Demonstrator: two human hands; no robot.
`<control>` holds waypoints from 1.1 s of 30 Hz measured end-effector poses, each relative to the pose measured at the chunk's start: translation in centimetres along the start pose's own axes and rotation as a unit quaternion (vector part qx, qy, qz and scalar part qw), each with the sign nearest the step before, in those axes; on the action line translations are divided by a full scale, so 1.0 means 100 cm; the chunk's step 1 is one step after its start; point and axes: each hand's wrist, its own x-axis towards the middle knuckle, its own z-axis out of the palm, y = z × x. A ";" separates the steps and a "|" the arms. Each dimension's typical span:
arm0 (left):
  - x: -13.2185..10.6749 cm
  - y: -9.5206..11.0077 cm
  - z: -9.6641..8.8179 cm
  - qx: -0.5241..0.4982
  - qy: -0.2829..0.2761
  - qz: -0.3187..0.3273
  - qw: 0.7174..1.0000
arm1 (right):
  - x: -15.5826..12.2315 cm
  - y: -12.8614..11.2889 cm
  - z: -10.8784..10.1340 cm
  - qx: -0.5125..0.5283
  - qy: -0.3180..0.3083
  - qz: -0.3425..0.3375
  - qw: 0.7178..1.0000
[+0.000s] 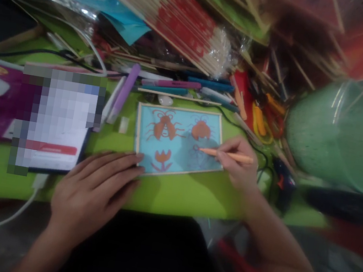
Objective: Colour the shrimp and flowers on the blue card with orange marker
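Observation:
A light-blue picture panel with a thin wooden frame lies on the green tabletop. It bears two orange beetles, an orange tulip with purple leaves, and a faint outline at the lower right. My right hand grips an orange marker, its tip touching or just over that faint outline. My left hand lies flat, fingers stretched, with its fingertips on the panel's lower left corner. Nothing is held in it.
A phone, partly blurred out, lies left with a white cable. A purple marker and an eraser sit beside the panel. Behind are several pens and bundled wooden sticks. A green bucket stands right.

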 end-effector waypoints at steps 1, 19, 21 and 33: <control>0.000 0.000 0.000 -0.001 0.001 0.000 1.000 | 0.000 0.000 0.000 0.000 -0.001 0.001 1.000; 0.000 0.000 0.001 0.002 -0.003 -0.003 1.000 | -0.001 -0.005 0.003 -0.029 0.001 0.003 1.000; 0.000 0.001 0.001 0.005 -0.001 0.001 1.000 | 0.000 -0.005 0.004 -0.024 0.004 0.002 1.000; 0.000 0.000 0.001 -0.003 -0.003 -0.001 1.000 | 0.000 -0.003 0.002 -0.023 -0.009 0.000 1.000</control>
